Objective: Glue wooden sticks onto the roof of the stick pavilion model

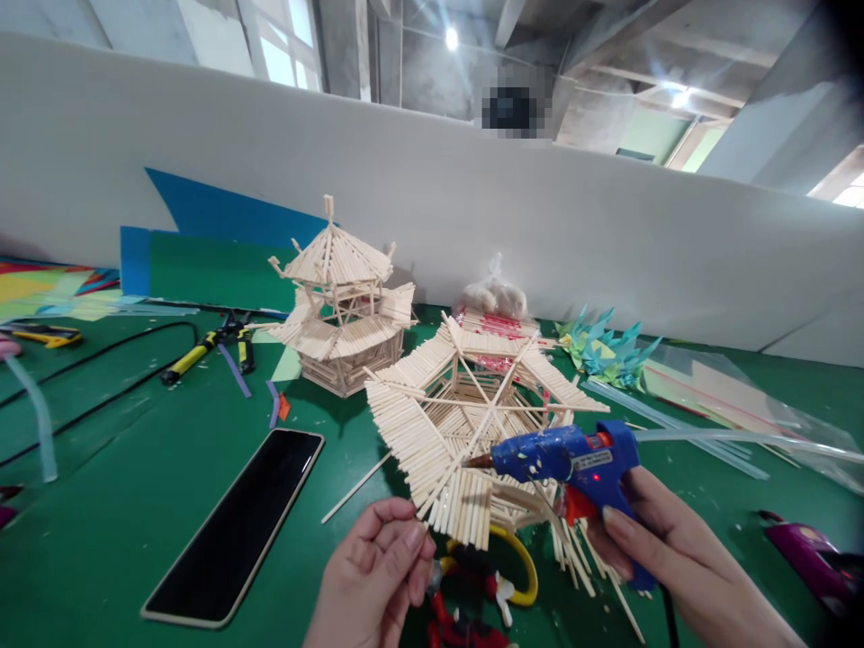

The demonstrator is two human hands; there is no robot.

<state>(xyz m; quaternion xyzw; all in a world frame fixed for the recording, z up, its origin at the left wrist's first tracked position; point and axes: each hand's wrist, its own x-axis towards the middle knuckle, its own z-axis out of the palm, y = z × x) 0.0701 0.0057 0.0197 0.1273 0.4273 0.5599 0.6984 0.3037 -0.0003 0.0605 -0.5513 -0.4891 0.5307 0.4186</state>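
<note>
A wooden stick model (405, 423) with a hexagonal roof and crossing sticks over its open centre stands before me on the green table. My right hand (665, 531) grips a blue hot glue gun (540, 454), whose nozzle is at the roof's near-left ridge; a small red light glows on its body. At the lower end of that ridge, my left hand (382, 567) is closed, thumb and fingers pinching the tip of a thin wooden stick (438, 490). The fingers partly hide that tip. Several loose sticks (611, 576) lie below the gun.
Behind stands a finished-looking stick pavilion (337, 297). A phone (236, 531) lies left, with wire strippers (202, 351) beyond. Yellow-handled scissors (526, 567) lie under the model's near edge. Blue-green paper leaves (604, 346), clear glue sticks (681, 432) and a purple tool (806, 553) are right.
</note>
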